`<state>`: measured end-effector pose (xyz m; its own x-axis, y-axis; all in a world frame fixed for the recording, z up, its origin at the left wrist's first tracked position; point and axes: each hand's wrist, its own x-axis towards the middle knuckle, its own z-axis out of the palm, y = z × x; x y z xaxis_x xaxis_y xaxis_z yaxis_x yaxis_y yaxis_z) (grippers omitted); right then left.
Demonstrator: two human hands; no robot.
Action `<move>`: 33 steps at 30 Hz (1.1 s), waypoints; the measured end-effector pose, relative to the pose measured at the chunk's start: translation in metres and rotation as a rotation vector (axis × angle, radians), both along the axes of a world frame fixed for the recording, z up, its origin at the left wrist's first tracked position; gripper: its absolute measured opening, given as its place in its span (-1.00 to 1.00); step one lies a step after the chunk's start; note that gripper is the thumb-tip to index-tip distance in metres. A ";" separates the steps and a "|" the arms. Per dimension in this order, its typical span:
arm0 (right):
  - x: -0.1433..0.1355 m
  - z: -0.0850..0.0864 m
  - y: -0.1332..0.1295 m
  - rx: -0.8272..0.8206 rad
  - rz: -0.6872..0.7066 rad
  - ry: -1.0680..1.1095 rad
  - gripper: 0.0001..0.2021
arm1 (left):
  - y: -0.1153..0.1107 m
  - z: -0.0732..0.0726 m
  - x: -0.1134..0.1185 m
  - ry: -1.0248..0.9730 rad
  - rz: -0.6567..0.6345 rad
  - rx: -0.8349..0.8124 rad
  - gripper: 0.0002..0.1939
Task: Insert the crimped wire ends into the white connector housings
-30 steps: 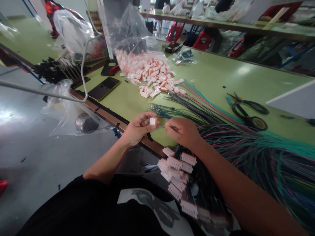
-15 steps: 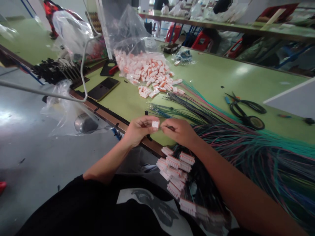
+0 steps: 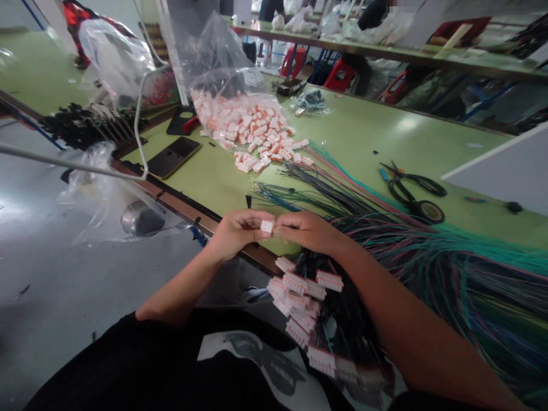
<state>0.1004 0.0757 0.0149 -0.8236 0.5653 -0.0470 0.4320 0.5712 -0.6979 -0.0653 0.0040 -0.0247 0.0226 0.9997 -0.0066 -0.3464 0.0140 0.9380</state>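
Observation:
A small white connector housing (image 3: 266,226) is pinched between the thumb and fingers of my left hand (image 3: 235,233), just above the table's front edge. My right hand (image 3: 306,229) is closed, its thumb and forefinger meeting the housing's right side. Whatever sits in that pinch is too small to make out. Below my right wrist hangs a bunch of wired white-and-orange connectors (image 3: 295,283) by my lap. Loose wire ends (image 3: 274,194) lie on the table just beyond my hands. Farther back, a heap of white-and-orange connectors (image 3: 261,128) spills from a clear plastic bag (image 3: 218,74).
Long green, pink and dark wires (image 3: 428,245) spread over the right side of the green table (image 3: 355,128). Scissors (image 3: 413,191) and a roll of tape (image 3: 430,213) lie beyond them. A phone (image 3: 175,157) rests at left, near a grey bent rod (image 3: 139,120).
My right hand has closed the small gap to the connector housing and now touches it. The whole view has shifted slightly; my left hand keeps its hold.

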 end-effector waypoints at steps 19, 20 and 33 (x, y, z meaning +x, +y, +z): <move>0.017 -0.008 0.044 0.630 -0.206 -0.576 -0.75 | 0.003 -0.003 -0.015 0.149 -0.374 0.112 -0.78; 0.015 -0.008 0.044 0.640 -0.210 -0.590 -0.75 | 0.003 -0.003 -0.015 0.157 -0.378 0.111 -0.78; 0.034 -0.030 0.070 0.358 -0.544 -0.176 -0.72 | 0.004 -0.003 -0.012 0.335 -0.419 0.187 -0.82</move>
